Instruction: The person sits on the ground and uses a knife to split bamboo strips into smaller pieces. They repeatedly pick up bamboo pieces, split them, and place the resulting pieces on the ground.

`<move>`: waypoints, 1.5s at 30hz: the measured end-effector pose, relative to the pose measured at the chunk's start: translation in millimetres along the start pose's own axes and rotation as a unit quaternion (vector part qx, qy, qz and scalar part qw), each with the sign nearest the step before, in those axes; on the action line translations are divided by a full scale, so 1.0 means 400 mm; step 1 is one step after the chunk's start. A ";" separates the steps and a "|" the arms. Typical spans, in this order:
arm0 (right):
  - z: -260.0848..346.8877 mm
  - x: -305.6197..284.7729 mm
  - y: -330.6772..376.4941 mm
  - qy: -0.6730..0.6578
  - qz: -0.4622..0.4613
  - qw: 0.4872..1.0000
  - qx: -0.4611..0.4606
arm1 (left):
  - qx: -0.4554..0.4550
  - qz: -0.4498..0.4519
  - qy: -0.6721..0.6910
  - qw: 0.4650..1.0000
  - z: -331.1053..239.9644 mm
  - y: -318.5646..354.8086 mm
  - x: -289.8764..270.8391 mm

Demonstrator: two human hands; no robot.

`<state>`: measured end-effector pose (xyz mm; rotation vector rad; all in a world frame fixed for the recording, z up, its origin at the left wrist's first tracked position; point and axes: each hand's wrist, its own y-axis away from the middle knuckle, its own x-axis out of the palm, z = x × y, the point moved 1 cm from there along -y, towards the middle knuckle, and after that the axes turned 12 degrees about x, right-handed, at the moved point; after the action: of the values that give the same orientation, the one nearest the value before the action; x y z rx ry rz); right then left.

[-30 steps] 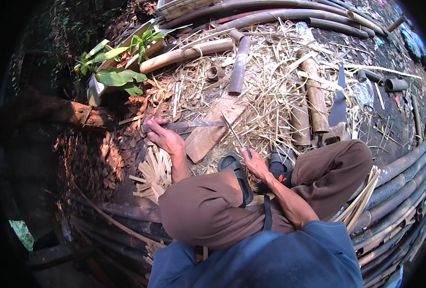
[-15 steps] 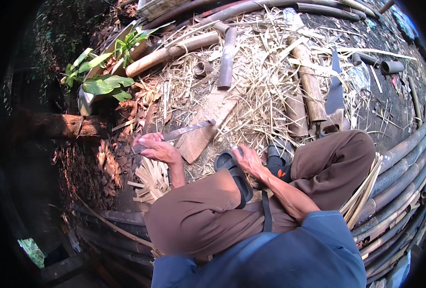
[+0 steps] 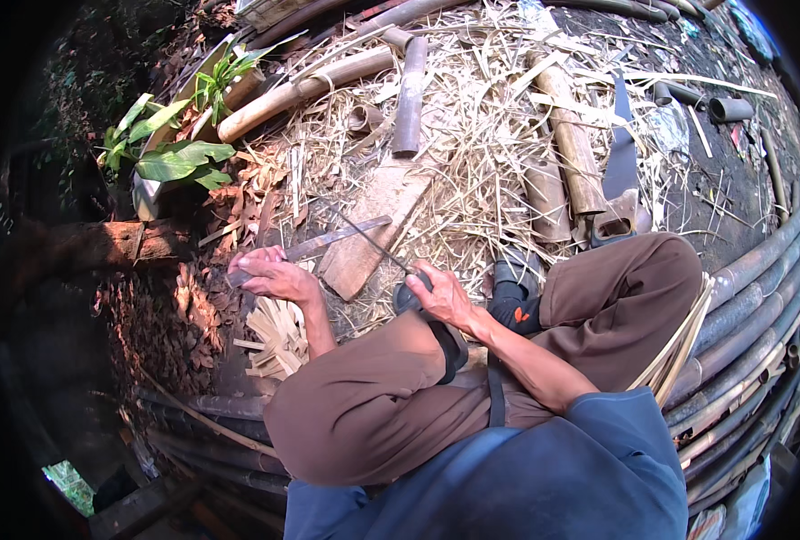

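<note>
My left hand (image 3: pixel 274 274) is closed round the near end of a flat greyish-brown strip (image 3: pixel 341 236), which looks like split bamboo. The strip points right and away from me. In my right hand (image 3: pixel 443 295) is a slim, dark, rod-like tool (image 3: pixel 373 241); whether it is a knife seen edge-on or a file, I cannot tell. The tool slants far and left, crossing the strip near its far end; I cannot tell whether they touch. Below them lies a worn wooden board (image 3: pixel 368 247). Pale thin slats (image 3: pixel 276 337) are piled near my left forearm.
Pale shavings (image 3: pixel 472 171) litter the ground. Bamboo lengths (image 3: pixel 569 144) and a short dark tube (image 3: pixel 408 99) lie ahead, with a handsaw (image 3: pixel 620 148) at the right. Bamboo poles (image 3: pixel 733 328) are stacked to my right. A leafy plant (image 3: pixel 179 162) and a log (image 3: pixel 139 243) stand left.
The slim tool has swung from beside the strip's far tip to lie across the strip. My right hand has shifted slightly left and away. The whole view has moved a little.
</note>
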<state>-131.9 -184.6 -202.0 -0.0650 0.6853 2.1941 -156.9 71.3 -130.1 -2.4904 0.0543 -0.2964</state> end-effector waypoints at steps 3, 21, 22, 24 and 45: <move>-0.179 0.012 -0.085 0.009 -0.030 0.996 0.079 | 0.004 0.026 -0.002 1.000 -0.049 0.015 0.041; -0.177 0.001 -0.082 0.050 -0.037 0.994 0.092 | 0.034 0.032 -0.011 0.999 -0.053 0.034 0.030; -0.117 -0.020 -0.086 0.055 -0.019 0.996 0.075 | 0.047 0.030 -0.020 0.998 -0.047 0.022 0.028; -0.069 -0.017 -0.031 0.069 0.026 0.995 0.072 | 0.031 0.007 0.015 0.999 -0.052 0.021 0.031; -0.254 0.031 -0.109 -0.106 0.088 0.959 0.249 | -0.284 0.248 0.205 0.903 -0.053 -0.083 0.008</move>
<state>-126.5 -203.8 -311.4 0.5002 1.1315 2.0864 -159.5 85.1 -93.2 -2.8005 1.0689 -0.6506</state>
